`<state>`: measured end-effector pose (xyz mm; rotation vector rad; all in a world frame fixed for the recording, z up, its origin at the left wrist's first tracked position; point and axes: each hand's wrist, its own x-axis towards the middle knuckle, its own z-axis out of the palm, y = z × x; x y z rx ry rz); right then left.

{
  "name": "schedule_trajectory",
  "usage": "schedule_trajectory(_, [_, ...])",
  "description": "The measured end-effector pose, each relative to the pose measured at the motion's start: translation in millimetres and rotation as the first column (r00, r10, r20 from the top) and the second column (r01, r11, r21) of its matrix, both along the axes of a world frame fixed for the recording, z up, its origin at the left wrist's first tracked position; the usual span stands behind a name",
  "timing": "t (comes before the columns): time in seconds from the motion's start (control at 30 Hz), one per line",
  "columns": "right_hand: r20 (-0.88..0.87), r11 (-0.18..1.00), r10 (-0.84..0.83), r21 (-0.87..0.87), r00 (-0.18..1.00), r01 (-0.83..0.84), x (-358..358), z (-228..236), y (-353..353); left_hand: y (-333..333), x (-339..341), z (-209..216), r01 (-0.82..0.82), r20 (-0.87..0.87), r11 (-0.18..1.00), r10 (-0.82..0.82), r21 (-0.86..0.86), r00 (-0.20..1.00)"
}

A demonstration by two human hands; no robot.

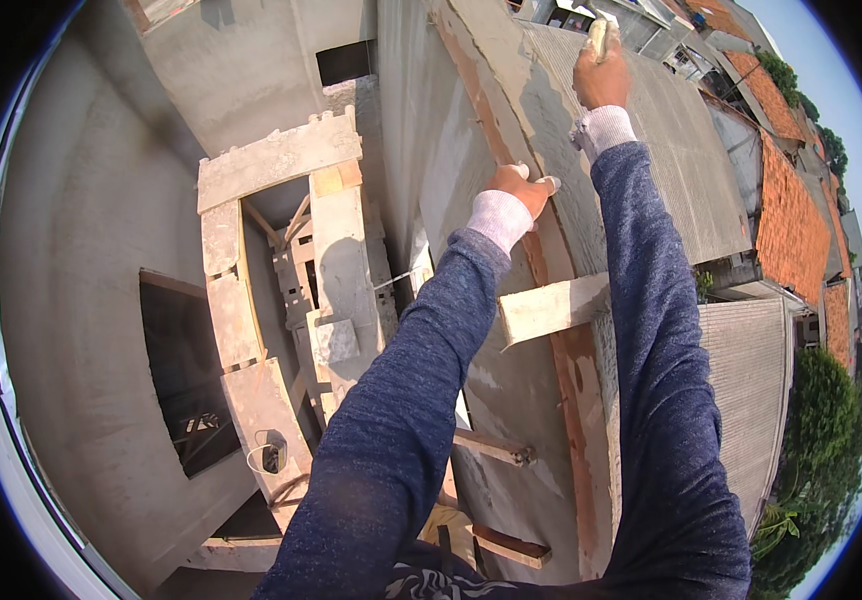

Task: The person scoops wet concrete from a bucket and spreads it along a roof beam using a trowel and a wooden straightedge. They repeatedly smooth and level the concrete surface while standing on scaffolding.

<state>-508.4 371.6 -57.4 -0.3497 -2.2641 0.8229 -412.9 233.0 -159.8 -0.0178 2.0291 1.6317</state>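
My left hand is closed at the top edge of the plastered wall, its fingers bent around a long brown board that runs along the wall. Pale coverings or dried mortar whiten its fingertips. Farther out and to the right, my right hand is raised over the wall top in a fist. A pale, handle-like shape shows at its far side; I cannot make out what it is. Rough grey mortar covers the wall top between my arms. A short wooden block lies across the wall nearer to me.
Left and below stands a plank scaffold, with a small bucket on its near planks. Wooden stubs stick out of the wall. A dark window opening is at left. Beyond the wall lie corrugated roofing, orange tiled roofs and trees.
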Motion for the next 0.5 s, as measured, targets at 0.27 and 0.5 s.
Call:
schedule_trajectory(0.27, [0.197, 0.998, 0.033, 0.040, 0.980, -0.042, -4, -22, 31, 1, 6, 19, 0.058, 0.088, 0.989, -0.071, 0.139, 0.994])
schedule_trajectory(0.5, [0.284, 0.994, 0.017, 0.098, 0.959, -0.047, -12, -41, 57, 13, 9, 16, 0.048, 0.039, 0.998, -0.049, 0.037, 0.998])
